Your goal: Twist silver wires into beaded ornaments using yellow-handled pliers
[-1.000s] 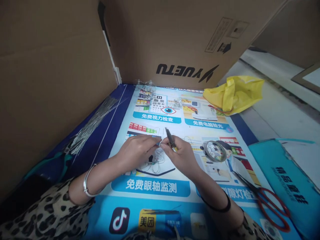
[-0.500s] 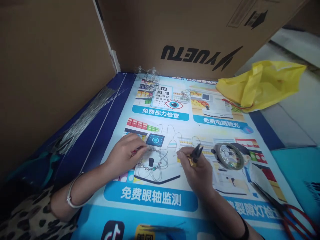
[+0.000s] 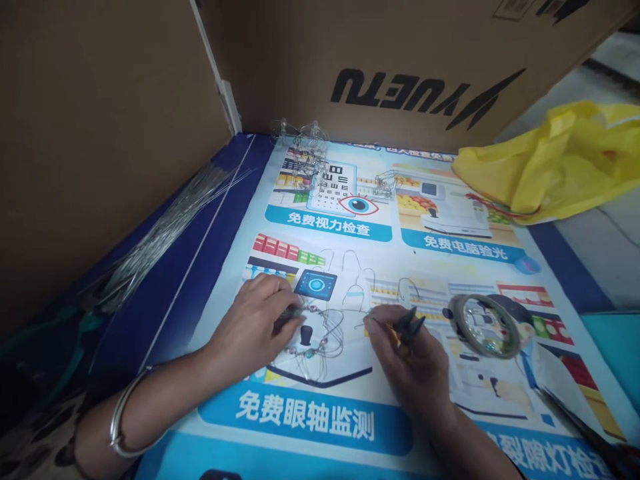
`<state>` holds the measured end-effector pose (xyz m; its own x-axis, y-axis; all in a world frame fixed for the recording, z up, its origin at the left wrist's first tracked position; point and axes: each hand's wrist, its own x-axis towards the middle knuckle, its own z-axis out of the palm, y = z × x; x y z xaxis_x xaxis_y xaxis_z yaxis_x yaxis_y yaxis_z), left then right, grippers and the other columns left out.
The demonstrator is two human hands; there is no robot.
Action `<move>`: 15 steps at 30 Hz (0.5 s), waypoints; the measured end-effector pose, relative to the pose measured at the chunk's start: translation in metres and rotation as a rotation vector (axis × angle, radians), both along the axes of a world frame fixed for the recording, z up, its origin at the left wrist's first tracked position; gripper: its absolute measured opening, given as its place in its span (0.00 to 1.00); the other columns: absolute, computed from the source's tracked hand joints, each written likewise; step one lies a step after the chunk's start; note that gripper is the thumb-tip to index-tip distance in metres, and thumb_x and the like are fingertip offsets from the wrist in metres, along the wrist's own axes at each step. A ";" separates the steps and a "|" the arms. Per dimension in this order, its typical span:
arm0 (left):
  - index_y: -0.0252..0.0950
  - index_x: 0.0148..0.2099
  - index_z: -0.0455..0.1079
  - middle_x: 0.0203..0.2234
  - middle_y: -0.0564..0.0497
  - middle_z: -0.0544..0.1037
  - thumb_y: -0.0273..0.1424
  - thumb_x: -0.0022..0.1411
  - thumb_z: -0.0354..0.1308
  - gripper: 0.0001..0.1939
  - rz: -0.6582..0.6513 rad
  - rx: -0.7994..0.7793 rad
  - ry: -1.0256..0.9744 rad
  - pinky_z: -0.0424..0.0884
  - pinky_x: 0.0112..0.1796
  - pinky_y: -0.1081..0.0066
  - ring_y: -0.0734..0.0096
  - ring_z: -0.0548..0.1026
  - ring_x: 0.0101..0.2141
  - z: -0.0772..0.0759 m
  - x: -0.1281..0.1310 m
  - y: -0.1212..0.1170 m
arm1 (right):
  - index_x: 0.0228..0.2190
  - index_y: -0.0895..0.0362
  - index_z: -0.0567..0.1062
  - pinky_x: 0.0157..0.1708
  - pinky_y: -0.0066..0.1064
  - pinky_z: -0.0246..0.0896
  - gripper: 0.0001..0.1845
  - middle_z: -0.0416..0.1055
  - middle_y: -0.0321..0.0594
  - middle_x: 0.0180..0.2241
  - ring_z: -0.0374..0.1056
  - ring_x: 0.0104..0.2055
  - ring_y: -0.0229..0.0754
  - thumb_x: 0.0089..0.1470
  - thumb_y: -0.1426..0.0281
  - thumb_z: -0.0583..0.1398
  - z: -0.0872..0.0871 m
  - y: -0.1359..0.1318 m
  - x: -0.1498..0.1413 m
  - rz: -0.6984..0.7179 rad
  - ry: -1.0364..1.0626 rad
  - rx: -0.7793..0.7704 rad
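Observation:
My left hand (image 3: 257, 327) is closed at the left side of a beaded wire ring (image 3: 325, 341), pinching it between thumb and fingers. Thin wire loops spread out from the ring, and small coloured beads sit along it. My right hand (image 3: 413, 363) is closed around pliers (image 3: 410, 325), whose dark jaws point up past the fingers while the handles are hidden in the palm. Its thumb and fingertip also pinch a thin wire end to the right of the ring. Several short bent wires (image 3: 353, 260) lie on the poster just beyond both hands.
The printed poster (image 3: 305, 423) covers the table. A round dish of beads (image 3: 515, 353) and scissors (image 3: 575, 420) lie at the right. Long straight wires (image 3: 160, 243) lie at the left. Finished-looking wire pieces (image 3: 307, 157), a yellow bag (image 3: 555, 163) and cardboard walls (image 3: 400, 40) are behind.
The camera view has shifted, so most things appear farther right. Both hands stay close to the ring, and the right hand keeps the pliers and the wire end.

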<state>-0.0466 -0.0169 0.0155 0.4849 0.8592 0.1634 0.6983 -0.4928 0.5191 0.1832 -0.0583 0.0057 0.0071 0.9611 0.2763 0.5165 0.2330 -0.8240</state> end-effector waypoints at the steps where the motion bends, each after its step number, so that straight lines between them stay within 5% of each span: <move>1: 0.35 0.37 0.68 0.35 0.48 0.70 0.28 0.58 0.55 0.04 0.003 -0.005 -0.002 0.63 0.40 0.62 0.63 0.66 0.39 0.000 0.000 0.000 | 0.31 0.54 0.66 0.32 0.28 0.61 0.05 0.68 0.35 0.29 0.66 0.33 0.37 0.53 0.75 0.58 0.000 0.000 0.000 0.011 0.000 0.002; 10: 0.35 0.32 0.64 0.28 0.49 0.69 0.25 0.58 0.51 0.02 -0.023 0.001 0.034 0.62 0.36 0.64 0.65 0.65 0.34 -0.001 0.002 -0.002 | 0.29 0.55 0.66 0.28 0.27 0.62 0.03 0.68 0.35 0.26 0.65 0.28 0.35 0.53 0.74 0.57 0.009 0.003 -0.001 0.028 -0.106 0.024; 15: 0.36 0.44 0.67 0.33 0.49 0.72 0.24 0.59 0.52 0.10 -0.073 0.024 0.011 0.62 0.38 0.63 0.64 0.67 0.37 -0.004 0.001 -0.002 | 0.28 0.55 0.67 0.28 0.27 0.62 0.03 0.69 0.36 0.26 0.66 0.27 0.35 0.53 0.73 0.56 0.013 0.004 -0.002 0.034 -0.153 0.038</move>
<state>-0.0456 -0.0184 0.0113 0.5481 0.8173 0.1781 0.6654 -0.5550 0.4992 0.1807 -0.0545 0.0184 -0.0705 0.9488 0.3079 0.6269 0.2823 -0.7262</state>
